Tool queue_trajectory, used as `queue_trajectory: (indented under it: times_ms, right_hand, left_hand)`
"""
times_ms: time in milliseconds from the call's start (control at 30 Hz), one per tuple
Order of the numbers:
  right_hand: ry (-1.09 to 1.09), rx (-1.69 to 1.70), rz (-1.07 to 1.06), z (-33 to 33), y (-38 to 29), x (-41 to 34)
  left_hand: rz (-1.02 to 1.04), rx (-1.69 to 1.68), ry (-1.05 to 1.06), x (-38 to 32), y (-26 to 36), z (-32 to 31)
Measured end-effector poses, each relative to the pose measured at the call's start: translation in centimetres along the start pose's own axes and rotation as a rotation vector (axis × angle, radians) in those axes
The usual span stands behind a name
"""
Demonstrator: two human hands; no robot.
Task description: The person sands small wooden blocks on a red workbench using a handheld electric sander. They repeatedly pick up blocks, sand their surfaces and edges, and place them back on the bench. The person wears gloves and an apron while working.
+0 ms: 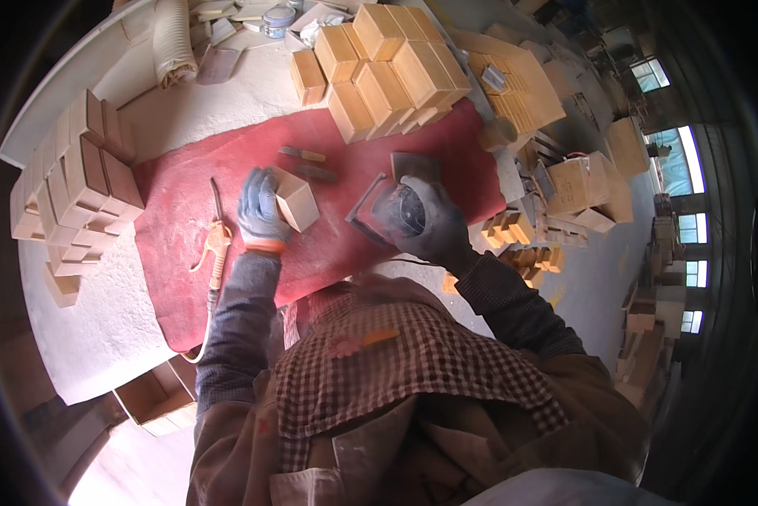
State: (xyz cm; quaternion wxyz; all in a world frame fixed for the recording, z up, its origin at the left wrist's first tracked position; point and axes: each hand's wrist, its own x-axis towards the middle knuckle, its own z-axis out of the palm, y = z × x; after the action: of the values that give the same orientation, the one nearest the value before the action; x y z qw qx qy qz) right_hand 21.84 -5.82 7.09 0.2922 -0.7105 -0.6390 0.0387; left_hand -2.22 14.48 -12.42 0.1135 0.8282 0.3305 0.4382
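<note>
In a grey-blue work glove, my left hand (260, 205) grips a pale wooden box-shaped block (298, 201) from its left side, over a red cloth (328, 250). My right hand (441, 221), also gloved, is closed around a handheld power sander (388, 205). The sander's flat pad is tilted up and faces left towards the block, with a gap between them. Behind the sander lies a dark flat square piece (417, 166). A light-handled tool (303, 154) and a dark strip (315, 172) lie beyond the block. Left of my left hand rests an air blow gun (217, 240) with its hose.
Yellowish wooden boxes (385, 82) are stacked at the cloth's far edge; paler boxes (78, 183) are piled at left. A ribbed duct hose (173, 47) and a tin (279, 20) are at the back. A cardboard carton (546, 95) and small wooden pieces (508, 229) stand at right.
</note>
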Motion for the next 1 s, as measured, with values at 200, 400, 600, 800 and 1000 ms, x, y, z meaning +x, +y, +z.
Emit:
queue_trajectory:
  times_ms: [200,400,600,800,1000]
  right_hand:
    - [-0.002,0.118,0.03,1.3,-1.7,-0.8]
    - [-0.277,0.102,-0.019,4.8,-7.2,2.8]
    - [-0.363,-0.019,-0.118,14.2,-10.5,14.8]
    - [-0.579,0.184,-0.008,11.2,-8.2,14.5]
    - [-0.397,-0.026,-0.154,7.5,-9.5,5.2]
  left_hand:
    - [0.195,-0.031,-0.29,-3.0,0.2,-4.1]
    - [-0.179,0.004,-0.202,-8.4,3.7,-4.5]
    - [-0.472,0.238,-0.629,-5.2,5.3,-3.1]
    - [-0.473,0.145,-0.405,-5.1,5.5,-3.7]
    - [-0.336,0.216,-0.525,-4.7,4.4,-3.7]
